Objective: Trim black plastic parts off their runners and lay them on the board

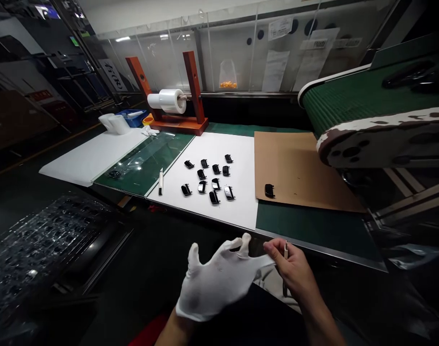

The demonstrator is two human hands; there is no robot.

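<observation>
Glove (205, 293): white, sat on left hand (219, 274), fingers spread, before tabletop (306, 226).
Right hand (294, 271): fingers pinched glove's stretched edge; thin stick (285, 249) unidentifiable.
Surface: black parts (208, 180); dim workshop.

Cardboard (306, 163) lies open save one black part (269, 191) near its front left corner. A cluster of parts (209, 179) crowds the middle of the white sheet (241, 214); its front strip is free. Conveyor (367, 105) overhangs the right; roll stand (172, 103) blocks the back left.
</observation>
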